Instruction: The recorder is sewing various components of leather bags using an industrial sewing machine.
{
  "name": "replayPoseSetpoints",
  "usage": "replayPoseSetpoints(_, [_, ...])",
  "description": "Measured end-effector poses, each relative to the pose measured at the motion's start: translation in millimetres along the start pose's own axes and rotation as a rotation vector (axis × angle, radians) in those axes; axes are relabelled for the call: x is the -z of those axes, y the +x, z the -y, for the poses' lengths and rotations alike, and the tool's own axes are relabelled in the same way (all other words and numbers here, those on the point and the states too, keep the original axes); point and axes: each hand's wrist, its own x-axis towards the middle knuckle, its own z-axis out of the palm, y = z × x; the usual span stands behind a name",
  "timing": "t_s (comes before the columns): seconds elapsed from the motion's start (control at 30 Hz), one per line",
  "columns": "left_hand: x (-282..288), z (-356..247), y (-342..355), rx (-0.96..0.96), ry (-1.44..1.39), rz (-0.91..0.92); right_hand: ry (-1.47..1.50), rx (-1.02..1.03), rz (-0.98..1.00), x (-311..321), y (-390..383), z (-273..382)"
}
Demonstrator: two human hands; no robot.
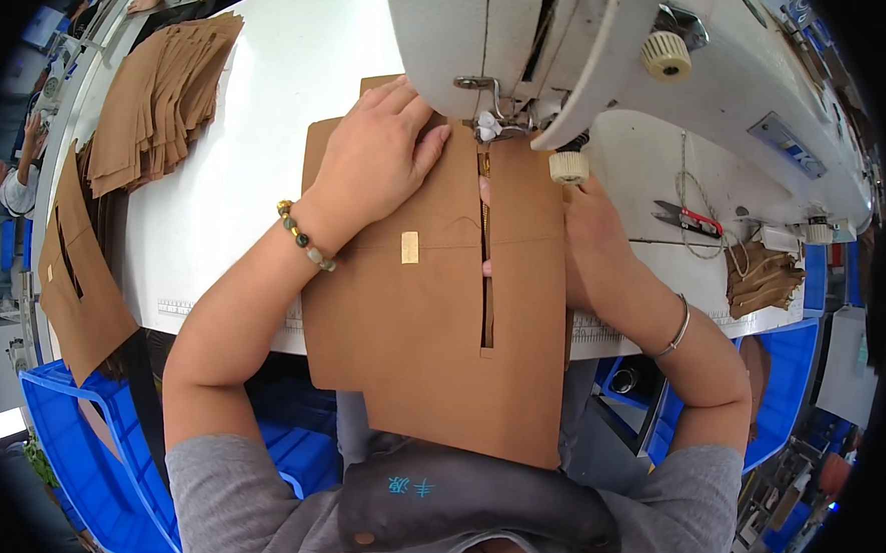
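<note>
A: Looking down in the head view, what are the fingers doing?

B: The left hand (374,163) is lying palm-down, its fingers stretched and only slightly parted, its thumb standing a little off; it is pressing on the brown panel (400,324) and gripping nothing that I can see; the right hand (600,247) is reaching beneath from the right edge, its fingertips (487,268) peeping through a long slit (487,319); the rest is hiding, so I cannot tell how far open those fingers are or what they are holding.

A: Where is the panel lying?

B: Under the left fingers and over the right fingertips; its upper part is reaching the presser foot (488,129) of the sewing machine (733,101), right of the left fingers; its lower end is overhanging the table (246,206), nearer the wearer than either hand's fingers.

A: How would you be handling this well?

B: I would be flattening it with the left palm, supporting the slit from below, and lining the slit up straight with the foot; I would be guarding the fingertips near the needle area, and minding the overhang, which could be dragging things askew.

A: And its looks?

B: It is showing plain matt brown, a faint line crossing it, and a pale tag (409,248) nearer the wearer than the left fingers; its lower left corner is stepping inward.
</note>
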Motion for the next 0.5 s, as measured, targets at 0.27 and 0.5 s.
replayPoseSetpoints(0.27, [19.9,-26.2,-29.9,-0.042,-0.071,-0.019,-0.007,-0.004,0.016,0.2,1.3,0.5])
replayPoseSetpoints(0.5, [9.5,-39.3,-48.9,-0.049,-0.058,0.102,-0.057,-0.005,0.022,-0.7,1.5,2.4])
